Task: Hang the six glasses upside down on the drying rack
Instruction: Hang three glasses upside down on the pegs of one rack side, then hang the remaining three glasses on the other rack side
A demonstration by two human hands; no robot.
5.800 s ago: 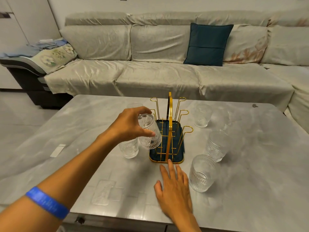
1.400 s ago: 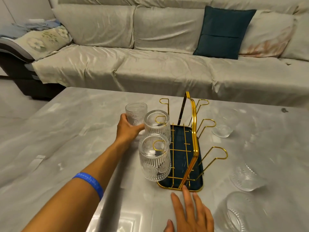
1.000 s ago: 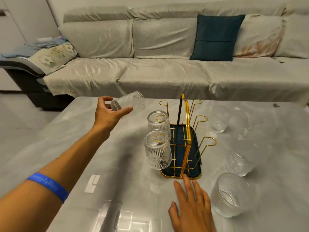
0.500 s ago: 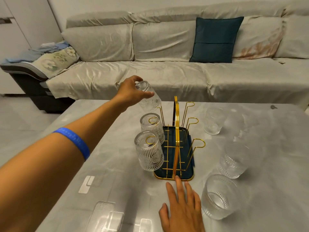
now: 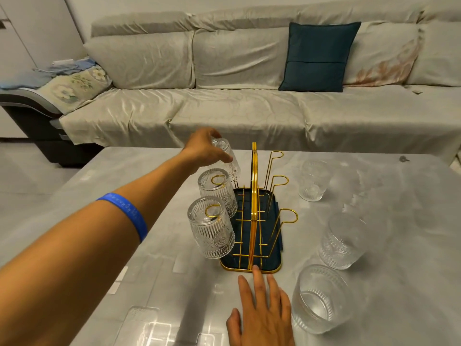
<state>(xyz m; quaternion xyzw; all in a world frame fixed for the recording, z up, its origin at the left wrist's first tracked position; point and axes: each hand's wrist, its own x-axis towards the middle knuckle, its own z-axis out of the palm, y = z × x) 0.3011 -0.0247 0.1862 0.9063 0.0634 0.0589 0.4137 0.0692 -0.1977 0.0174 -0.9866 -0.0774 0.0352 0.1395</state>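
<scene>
A gold wire drying rack (image 5: 254, 186) with a dark blue tray stands mid-table. Two ribbed glasses hang upside down on its left pegs: the near one (image 5: 212, 231) and the middle one (image 5: 218, 191). My left hand (image 5: 203, 148) grips a third glass (image 5: 228, 159), upside down, over the far left peg. Three glasses stand upright to the right of the rack: far (image 5: 313, 181), middle (image 5: 341, 242), near (image 5: 320, 299). My right hand (image 5: 262, 310) lies flat on the table, fingertips touching the rack's front edge. The three right pegs are bare.
The grey marble-look table (image 5: 124, 258) reaches to a covered sofa (image 5: 224, 108) behind it. A dark teal cushion (image 5: 319, 57) leans on the sofa back. A small dark object (image 5: 403, 159) lies at the table's far right.
My left hand picked the third glass up from the table's left side, turned it upside down and lowered it over the far left peg. My right hand stayed by the rack.
</scene>
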